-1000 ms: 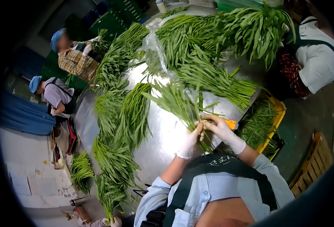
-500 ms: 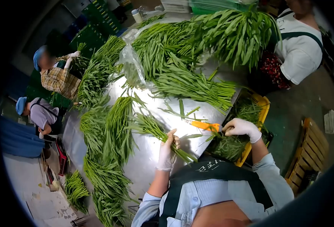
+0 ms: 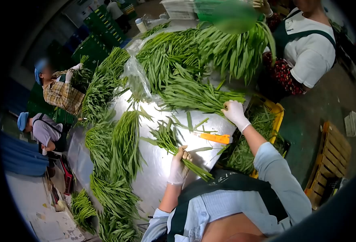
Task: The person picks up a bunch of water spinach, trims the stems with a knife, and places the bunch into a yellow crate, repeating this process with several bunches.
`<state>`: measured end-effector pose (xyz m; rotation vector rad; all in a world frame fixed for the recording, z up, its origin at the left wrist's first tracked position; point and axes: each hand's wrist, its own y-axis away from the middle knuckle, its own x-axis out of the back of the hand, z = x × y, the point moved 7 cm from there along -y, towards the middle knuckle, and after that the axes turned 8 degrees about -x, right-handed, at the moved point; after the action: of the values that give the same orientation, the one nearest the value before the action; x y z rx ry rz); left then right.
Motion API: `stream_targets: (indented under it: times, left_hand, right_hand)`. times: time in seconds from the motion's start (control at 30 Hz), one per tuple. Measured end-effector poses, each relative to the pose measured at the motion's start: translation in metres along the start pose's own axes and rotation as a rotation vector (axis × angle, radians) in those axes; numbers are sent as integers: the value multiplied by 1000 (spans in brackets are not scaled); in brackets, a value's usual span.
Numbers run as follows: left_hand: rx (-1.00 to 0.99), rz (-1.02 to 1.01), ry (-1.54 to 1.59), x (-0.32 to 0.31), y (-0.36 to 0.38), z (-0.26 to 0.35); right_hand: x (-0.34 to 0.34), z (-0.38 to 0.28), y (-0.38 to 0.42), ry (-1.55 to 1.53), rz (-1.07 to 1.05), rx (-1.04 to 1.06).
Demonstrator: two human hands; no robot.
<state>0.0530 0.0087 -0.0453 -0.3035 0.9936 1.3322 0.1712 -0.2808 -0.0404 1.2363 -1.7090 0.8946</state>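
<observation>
A small bunch of water spinach (image 3: 166, 139) is in my gloved left hand (image 3: 179, 165), whose fingers are wrapped round its stems; the cut ends stick out toward my apron. My gloved right hand (image 3: 235, 114) is at the stem ends of a larger pile of water spinach (image 3: 198, 94), fingers closed over some stems. Between the two hands, an orange-handled knife (image 3: 216, 138) lies on the metal table (image 3: 153, 169), touched by neither. Loose leaves and stem pieces (image 3: 189, 121) are scattered near it.
More bundles of greens (image 3: 125, 141) line the table's left side. A clear plastic bag (image 3: 137, 78) lies at the back. A yellow crate (image 3: 278, 121) of trimmings stands by the right edge. One person (image 3: 307, 52) works at far right, two others (image 3: 63, 90) (image 3: 45, 127) at left.
My right hand has moved up and away from beside the orange-handled knife to the stems of the larger pile. My left hand still holds its bunch. The person at right has shifted their greens.
</observation>
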Motion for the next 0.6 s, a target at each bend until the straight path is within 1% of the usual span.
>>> stream_targets:
  times: [0.1,0.13,0.17,0.2,0.23,0.27,0.3,0.33,0.37,0.4,0.43,0.47,0.5,0.57,0.6]
  left_hand:
    - [-25,-12,29,7,2,4]
    - [-34,-24,46,10,3,7]
    - [-35,-52,66,11,1,7]
    - [-43,-87,61,13,1,8]
    - [-41,3,10,5,4,12]
    - [-30,26,-33,-2,6,14]
    - [-56,38,-5,-3,7,13]
    - [-58,-80,22,-6,4,12]
    - [-53,-46,8,-6,2,11]
    - [-61,-15,15,-6,2,9]
    - [-75,28,24,-4,2,8]
    - [-72,18,3,-3,2,8]
    - [-51,-41,25,-3,0,5]
    - [-23,-121,67,2,-1,5]
    - [-22,-45,24,1,2,5]
  right_hand:
    - [-7,25,-10,-494,-118,-212]
    - [8,22,-7,-668,-53,-197]
    - [23,23,-4,-698,-85,-193]
    - [30,27,1,-797,-108,-197]
    - [38,34,8,-895,-118,-199]
    - [45,41,18,-913,-145,-193]
    - [53,50,29,-932,-171,-188]
    - [63,59,40,-941,-207,-156]
    - [69,66,52,-957,-257,-125]
    - [66,83,63,-969,-314,-168]
    - [56,104,71,-913,-371,-192]
    - [46,133,80,-674,-335,-186]
    - [38,154,90,-437,-309,-176]
    - [46,161,118,206,-405,-318]
    - [45,161,123,117,-343,-338]
